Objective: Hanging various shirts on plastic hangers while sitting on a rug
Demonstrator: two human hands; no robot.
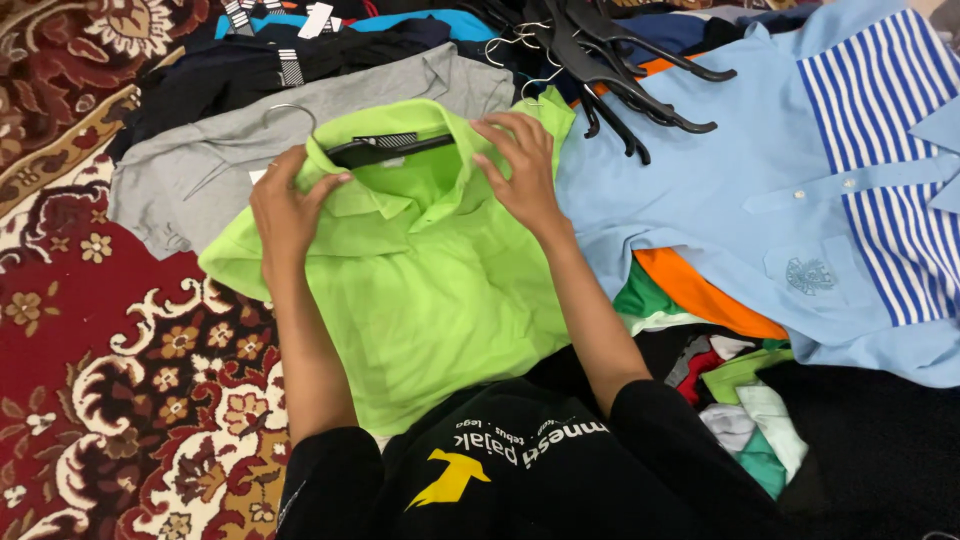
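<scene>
Nearest the camera, two forearms in black sleeves reach forward over a lime-green polo shirt (420, 290) that lies front-up on a pile of clothes on the patterned red carpet (110, 400). The left hand (285, 205) rests on the shirt's left shoulder, its grip pinching the collar edge between thumb and fingers. The right hand (520, 170) lies on the right shoulder with its grip spread, fingertips pressing the collar and fabric flat. Between the hands, a black hanger (385, 148) sits inside the open collar, its metal hook pointing toward the upper left.

Just right of the green shirt, partly under the right forearm, lies a large light-blue polo shirt (720, 190) with a blue-and-white striped panel. Below it sits a jumble of orange, green, red and white garments (720, 350).

Beyond the green shirt lies a grey shirt (260, 140), then dark folded clothes, and a bunch of black hangers (610, 70) at the far top.
</scene>
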